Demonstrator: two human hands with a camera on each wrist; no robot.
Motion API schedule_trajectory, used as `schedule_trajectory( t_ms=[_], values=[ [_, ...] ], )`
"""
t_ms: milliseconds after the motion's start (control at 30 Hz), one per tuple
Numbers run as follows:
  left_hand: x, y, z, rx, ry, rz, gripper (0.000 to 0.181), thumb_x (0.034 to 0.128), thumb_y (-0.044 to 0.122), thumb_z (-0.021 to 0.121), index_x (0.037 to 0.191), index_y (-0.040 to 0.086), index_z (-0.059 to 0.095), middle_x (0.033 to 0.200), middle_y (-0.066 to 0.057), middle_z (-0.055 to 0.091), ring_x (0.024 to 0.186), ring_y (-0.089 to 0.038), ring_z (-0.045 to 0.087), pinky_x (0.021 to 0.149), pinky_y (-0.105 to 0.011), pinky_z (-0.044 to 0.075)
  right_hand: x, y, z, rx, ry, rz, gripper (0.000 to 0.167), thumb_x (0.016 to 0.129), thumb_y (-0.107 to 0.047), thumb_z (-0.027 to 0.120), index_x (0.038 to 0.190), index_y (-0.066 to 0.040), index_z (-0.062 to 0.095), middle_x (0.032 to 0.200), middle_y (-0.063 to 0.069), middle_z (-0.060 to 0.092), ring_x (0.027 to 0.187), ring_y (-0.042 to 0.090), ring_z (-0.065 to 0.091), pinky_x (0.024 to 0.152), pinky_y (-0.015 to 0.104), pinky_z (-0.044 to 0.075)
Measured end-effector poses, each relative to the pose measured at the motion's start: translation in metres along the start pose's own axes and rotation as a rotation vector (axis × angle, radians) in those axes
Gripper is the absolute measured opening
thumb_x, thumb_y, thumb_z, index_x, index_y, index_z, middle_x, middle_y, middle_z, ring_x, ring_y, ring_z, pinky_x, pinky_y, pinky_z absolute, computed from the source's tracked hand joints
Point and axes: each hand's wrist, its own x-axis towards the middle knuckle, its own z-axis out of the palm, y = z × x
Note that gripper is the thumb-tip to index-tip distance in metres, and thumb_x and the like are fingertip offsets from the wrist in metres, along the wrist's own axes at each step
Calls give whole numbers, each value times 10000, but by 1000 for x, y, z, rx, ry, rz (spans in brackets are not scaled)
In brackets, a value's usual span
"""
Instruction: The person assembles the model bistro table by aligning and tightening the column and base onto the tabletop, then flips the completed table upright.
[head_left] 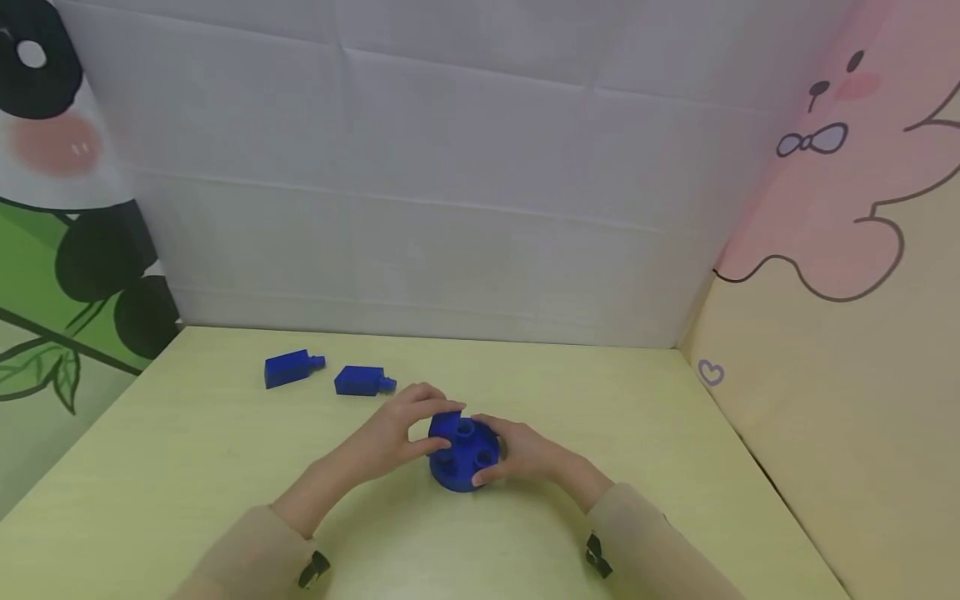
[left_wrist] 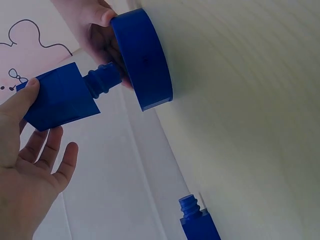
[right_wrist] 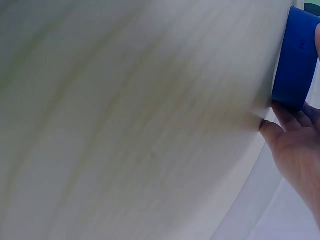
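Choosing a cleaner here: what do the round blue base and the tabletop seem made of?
The round blue base: probably hard plastic with low sheen, from its even colour and moulded-looking sockets. The tabletop: likely wood or wood-effect laminate, smooth, pale; its grain-like streaks fit either.

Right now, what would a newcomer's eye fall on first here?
Probably the round blue plastic base in the right hand at mid-table, then the blue plastic block in the left hand, its threaded end facing the base. Next come two similar blue blocks behind, to the left, and the pink cartoon animal on the right wall.
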Motion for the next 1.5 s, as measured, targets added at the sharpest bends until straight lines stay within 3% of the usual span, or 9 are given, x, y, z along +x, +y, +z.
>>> schedule_trajectory(
  t_ms=[233,633,867,1033,1267,1500],
  values=[
    [0,-3,9,-26,-94,-47,437,838,236,721,1254,161,606,1106,48,534,1037,-104,498,871,-322,500,1,-2,1,16,-5,-32,930,719,-484,780,1470,-182,320,1429,27,447,1298,210,430,1057,435,362],
    [1,-5,15,-38,-127,-78,418,815,266,740,1204,168,621,1107,36,569,1053,-145,531,884,-330,509,1,-3,2,14,-13,-27,924,718,-495,776,1463,-184,326,1410,25,467,1272,205,459,1040,426,383],
    [3,-1,20,16,-77,-77,417,775,332,769,1139,163,654,1063,36,572,1011,-138,538,856,-321,518,1,-3,3,23,-16,-35,910,721,-491,776,1458,-189,335,1388,13,485,1241,180,482,1025,398,400],
    [8,9,27,81,-9,-137,432,760,484,740,1052,169,695,981,61,522,917,-106,515,787,-287,524,1,-1,3,26,-23,-47,902,729,-482,774,1463,-213,324,1389,-5,480,1236,168,483,1019,382,408],
    [16,23,30,11,14,-264,371,741,414,784,979,142,703,918,33,485,862,-106,537,741,-291,554,0,1,1,23,-29,-52,915,733,-510,757,1473,-221,304,1412,-14,460,1259,174,469,1027,392,403],
    [17,19,27,-47,-5,-225,313,782,317,774,1015,127,689,976,0,508,917,-155,553,773,-326,553,1,0,-1,13,-15,-68,915,727,-512,761,1468,-214,316,1404,-14,468,1255,163,471,1028,381,400]
  ],
)
